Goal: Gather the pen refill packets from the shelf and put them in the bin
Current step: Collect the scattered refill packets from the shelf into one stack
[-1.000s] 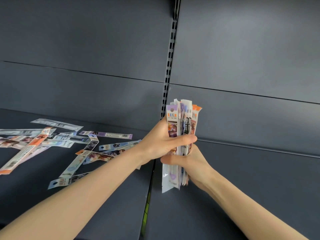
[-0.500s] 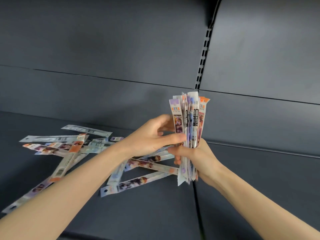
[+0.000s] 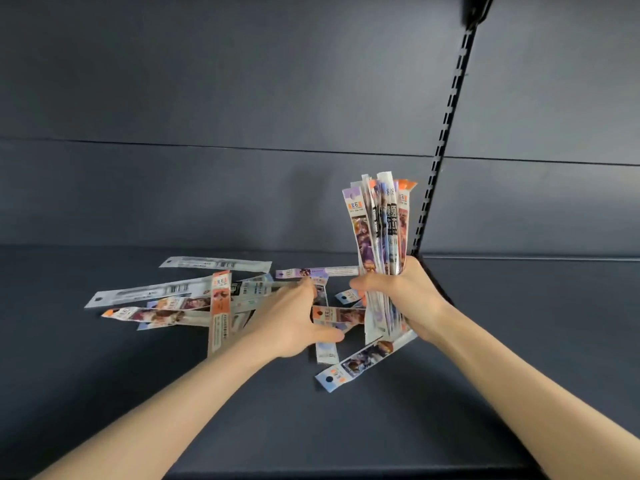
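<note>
On dark grey metal shelf (image 3: 346,427), your right hand (image 3: 401,299) grips bundle of long colourful plastic pen refill packets (image 3: 379,230), held upright, fingers curled tight round its lower half. Your left hand (image 3: 291,320) reaches over loose scattered packets (image 3: 180,306) lying just left of bundle, fingers straight, thumb spread apart; contact with them unclear. Black slotted rail (image 3: 446,133) rises behind bundle.

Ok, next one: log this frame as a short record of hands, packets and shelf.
right hand: grips an upright bundle of packets
left hand: open, fingers spread over the loose packets; contact unclear
loose packets: scattered flat on the dark shelf, mostly left of the bundle
bin: not in view
</note>
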Motion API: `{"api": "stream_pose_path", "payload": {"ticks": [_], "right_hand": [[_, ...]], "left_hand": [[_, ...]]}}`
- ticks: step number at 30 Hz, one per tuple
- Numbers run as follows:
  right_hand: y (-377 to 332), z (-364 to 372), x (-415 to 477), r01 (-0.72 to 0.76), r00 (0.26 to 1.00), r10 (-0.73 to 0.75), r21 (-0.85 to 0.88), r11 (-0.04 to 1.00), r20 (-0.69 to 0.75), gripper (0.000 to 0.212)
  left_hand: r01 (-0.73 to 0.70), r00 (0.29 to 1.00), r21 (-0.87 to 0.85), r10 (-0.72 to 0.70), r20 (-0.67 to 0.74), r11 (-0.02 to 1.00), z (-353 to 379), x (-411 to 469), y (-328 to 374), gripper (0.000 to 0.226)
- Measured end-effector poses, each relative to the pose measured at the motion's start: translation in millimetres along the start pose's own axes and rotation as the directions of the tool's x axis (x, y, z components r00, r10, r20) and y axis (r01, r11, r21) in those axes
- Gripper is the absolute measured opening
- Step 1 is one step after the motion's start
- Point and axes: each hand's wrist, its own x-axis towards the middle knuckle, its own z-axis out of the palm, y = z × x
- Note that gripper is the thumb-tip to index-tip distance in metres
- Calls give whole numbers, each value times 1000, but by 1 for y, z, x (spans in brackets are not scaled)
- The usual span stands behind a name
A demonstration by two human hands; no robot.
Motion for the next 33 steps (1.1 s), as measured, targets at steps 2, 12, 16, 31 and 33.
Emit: {"api": "stream_pose_path", "payload": {"ticks": [2, 12, 16, 31, 33], "right_hand": [[3, 4, 0, 1, 1000, -1, -9, 1000, -25, 15], [12, 7, 3, 37, 998, -34, 57, 998, -59, 19], [10, 7, 3, 49, 998, -40, 171, 984, -57, 16], [6, -61, -19, 125, 987, -150, 322, 939, 54, 16], [9, -76, -22, 127, 984, -161, 319, 939, 81, 15]], "left_hand": [[29, 1000, -54, -29, -2, 998, -2, 2, -6, 59], [2, 936, -351, -125, -328, 936, -21, 6, -32, 14], [-224, 919, -612, -44, -391, 758, -20, 2, -16, 3], [-309, 946, -773, 95, -310, 554, 9, -7, 78, 18], [-330, 939, -767, 105, -329, 549, 19, -8, 91, 15]]}}
